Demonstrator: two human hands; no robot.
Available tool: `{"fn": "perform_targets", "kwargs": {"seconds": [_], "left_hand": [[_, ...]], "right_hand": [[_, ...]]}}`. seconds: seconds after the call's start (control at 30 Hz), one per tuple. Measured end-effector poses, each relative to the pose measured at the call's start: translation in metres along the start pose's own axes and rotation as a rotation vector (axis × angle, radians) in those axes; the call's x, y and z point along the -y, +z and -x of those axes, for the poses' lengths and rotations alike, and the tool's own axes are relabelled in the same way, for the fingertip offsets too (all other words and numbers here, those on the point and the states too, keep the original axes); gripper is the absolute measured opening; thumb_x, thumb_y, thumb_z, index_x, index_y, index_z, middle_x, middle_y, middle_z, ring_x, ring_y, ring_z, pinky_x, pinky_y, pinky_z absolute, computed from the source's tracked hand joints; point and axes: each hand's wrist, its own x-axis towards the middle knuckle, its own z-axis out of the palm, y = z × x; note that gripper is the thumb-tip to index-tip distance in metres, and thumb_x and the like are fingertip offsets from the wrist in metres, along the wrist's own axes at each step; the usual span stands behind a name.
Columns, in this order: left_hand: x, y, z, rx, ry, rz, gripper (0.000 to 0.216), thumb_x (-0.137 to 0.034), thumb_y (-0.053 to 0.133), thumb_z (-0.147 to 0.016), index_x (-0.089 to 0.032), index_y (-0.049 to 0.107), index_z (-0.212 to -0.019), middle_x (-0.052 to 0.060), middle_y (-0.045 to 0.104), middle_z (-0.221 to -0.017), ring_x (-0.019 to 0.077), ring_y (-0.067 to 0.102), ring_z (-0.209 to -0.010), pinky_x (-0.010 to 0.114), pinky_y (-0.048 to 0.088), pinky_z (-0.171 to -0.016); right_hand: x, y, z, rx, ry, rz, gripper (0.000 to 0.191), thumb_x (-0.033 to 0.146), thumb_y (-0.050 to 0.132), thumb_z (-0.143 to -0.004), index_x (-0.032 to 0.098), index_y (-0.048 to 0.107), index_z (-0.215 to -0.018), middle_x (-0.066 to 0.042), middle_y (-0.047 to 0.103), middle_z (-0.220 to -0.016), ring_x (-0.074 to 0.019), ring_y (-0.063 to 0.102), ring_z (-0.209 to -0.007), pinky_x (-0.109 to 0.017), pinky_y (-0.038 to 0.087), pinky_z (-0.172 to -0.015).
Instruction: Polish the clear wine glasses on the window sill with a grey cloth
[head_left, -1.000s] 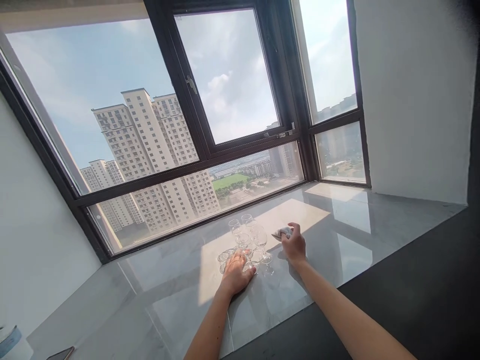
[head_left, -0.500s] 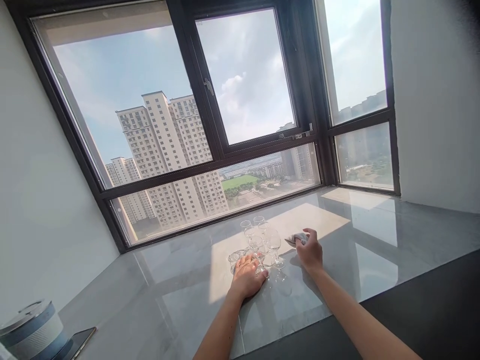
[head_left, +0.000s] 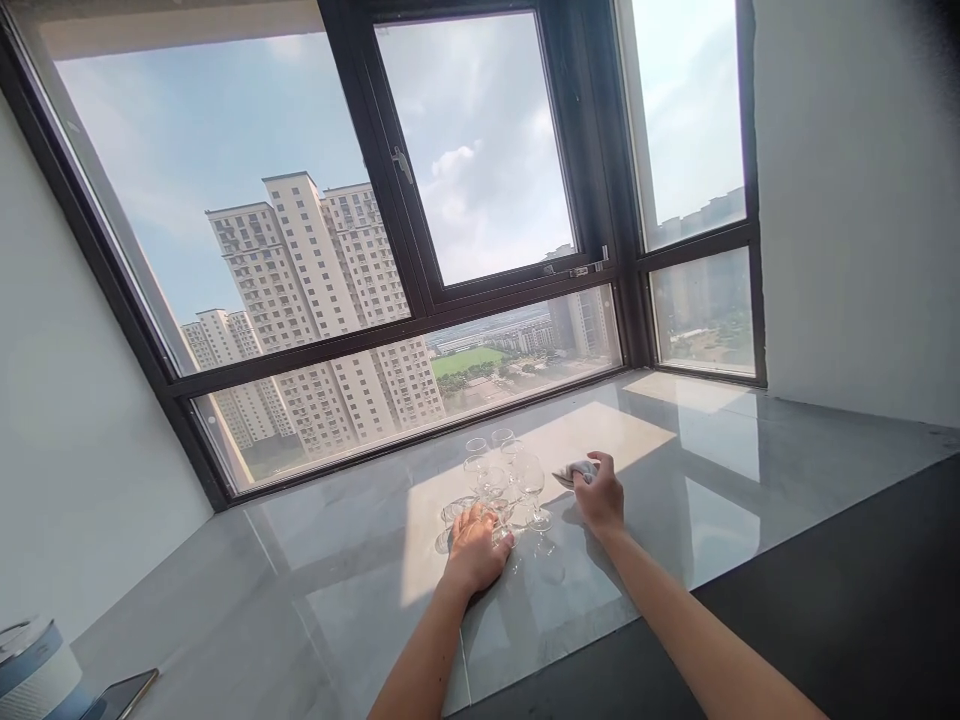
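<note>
Several small clear stemmed glasses [head_left: 531,476] stand close together on the glossy grey windowsill [head_left: 352,590], partly in sunlight. My left hand [head_left: 478,548] is at the near left side of this group, its thumb and fingers around the lower part of one stemmed glass. The fingers cover part of that glass, and the clear outlines overlap. To the right of the group, my right hand [head_left: 602,497] is closed on a crumpled grey-white cloth [head_left: 574,473]. The cloth sticks out toward the glasses, apart from them.
A blue and white cup-like container [head_left: 37,670] stands at the lower left, beside a dark phone [head_left: 124,695]. Dark-framed windows [head_left: 420,325] rise behind the sill. A white wall [head_left: 855,230] bounds the right side, and the sill's front edge [head_left: 555,658] runs diagonally below my arms.
The whole view has shifted, so everything appears slightly farther left. Both hands keep nearly the same places relative to the glasses, and the right hand still holds the cloth.
</note>
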Motion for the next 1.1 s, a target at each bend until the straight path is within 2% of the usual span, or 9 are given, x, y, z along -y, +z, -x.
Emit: {"fn": "perform_targets", "kwargs": {"seconds": [0.17, 0.43, 0.67, 0.87, 1.0, 1.1], "left_hand": [[-0.0004, -0.0046, 0.0029, 0.003, 0.043, 0.026, 0.058, -0.053, 0.040, -0.090, -0.021, 0.056, -0.135, 0.009, 0.047, -0.151, 0.0281, 0.031, -0.146, 0.045, 0.010, -0.124], [0.0038, 0.0003, 0.0001, 0.010, 0.024, 0.023, 0.053, -0.049, 0.042, -0.090, -0.027, 0.056, -0.137, 0.005, 0.043, -0.155, 0.0272, 0.029, -0.147, 0.048, 0.007, -0.124], [0.0048, 0.0015, -0.0030, -0.064, -0.072, 0.033, 0.070, -0.066, 0.035, -0.089, -0.020, 0.053, -0.138, 0.012, 0.047, -0.152, 0.0326, 0.032, -0.145, 0.055, 0.007, -0.122], [0.0056, 0.0026, -0.0046, -0.096, -0.113, 0.033, 0.051, -0.051, 0.045, -0.086, -0.025, 0.061, -0.127, 0.007, 0.056, -0.143, 0.0292, 0.040, -0.139, 0.049, 0.011, -0.123], [0.0069, 0.0044, -0.0059, -0.064, -0.138, 0.033, 0.057, -0.048, 0.043, -0.087, -0.018, 0.058, -0.132, 0.012, 0.046, -0.152, 0.0304, 0.032, -0.145, 0.051, 0.009, -0.123], [0.0082, 0.0045, -0.0058, -0.037, -0.136, 0.033, 0.058, -0.042, 0.040, -0.088, -0.016, 0.052, -0.138, 0.011, 0.040, -0.156, 0.0278, 0.027, -0.148, 0.049, 0.007, -0.123]], "right_hand": [[-0.0001, 0.0001, 0.0004, 0.001, -0.013, -0.007, 0.042, 0.035, 0.051, -0.078, 0.020, 0.051, -0.117, -0.010, 0.069, -0.090, -0.0249, 0.062, -0.077, -0.032, 0.043, -0.066], [0.0019, -0.0020, 0.0015, 0.024, -0.001, -0.021, 0.042, 0.036, 0.051, -0.079, 0.021, 0.050, -0.119, -0.008, 0.067, -0.087, -0.0237, 0.061, -0.073, -0.031, 0.044, -0.065], [0.0030, -0.0022, 0.0006, 0.029, 0.012, -0.026, 0.042, 0.035, 0.051, -0.078, 0.021, 0.050, -0.118, -0.008, 0.067, -0.089, -0.0244, 0.062, -0.075, -0.032, 0.044, -0.066], [0.0030, -0.0024, 0.0007, 0.034, 0.006, -0.028, 0.043, 0.035, 0.051, -0.078, 0.021, 0.050, -0.119, -0.009, 0.067, -0.088, -0.0253, 0.062, -0.077, -0.033, 0.044, -0.068], [0.0030, -0.0030, 0.0009, 0.029, 0.006, -0.027, 0.043, 0.035, 0.051, -0.078, 0.021, 0.051, -0.118, -0.010, 0.067, -0.093, -0.0245, 0.062, -0.076, -0.032, 0.044, -0.067], [0.0031, -0.0035, 0.0009, 0.035, 0.012, -0.019, 0.043, 0.035, 0.051, -0.078, 0.021, 0.051, -0.118, -0.009, 0.067, -0.091, -0.0240, 0.061, -0.076, -0.031, 0.043, -0.067]]}}
